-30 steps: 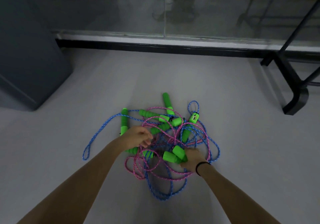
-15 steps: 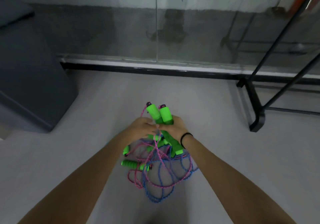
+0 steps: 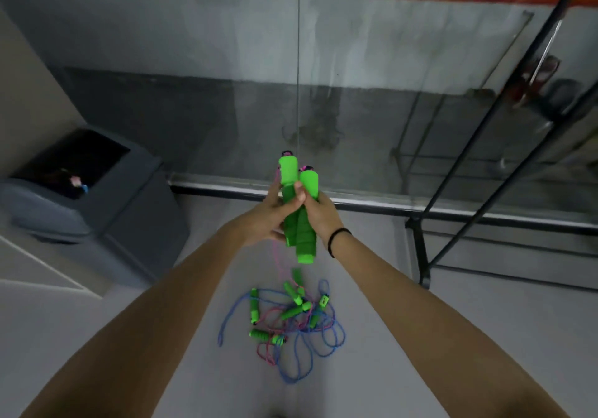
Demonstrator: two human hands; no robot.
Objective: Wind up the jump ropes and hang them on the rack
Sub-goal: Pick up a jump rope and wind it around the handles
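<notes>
On the pale grey floor (image 3: 420, 353), the tangled ropes (image 3: 288, 323) lie below. Above them, the left hand (image 3: 265, 220) and right hand (image 3: 318, 215) clamp two green handles (image 3: 297, 210) together, likely to start winding; the pink cord (image 3: 281, 265) hangs down. Half a second ago the tangle dangled close beneath. The black rack (image 3: 417, 246) stands beyond, right.

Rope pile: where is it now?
Head view, low centre: the rope pile lies on the floor between the forearms, below the handles held in both hands, left of the rack.
</notes>
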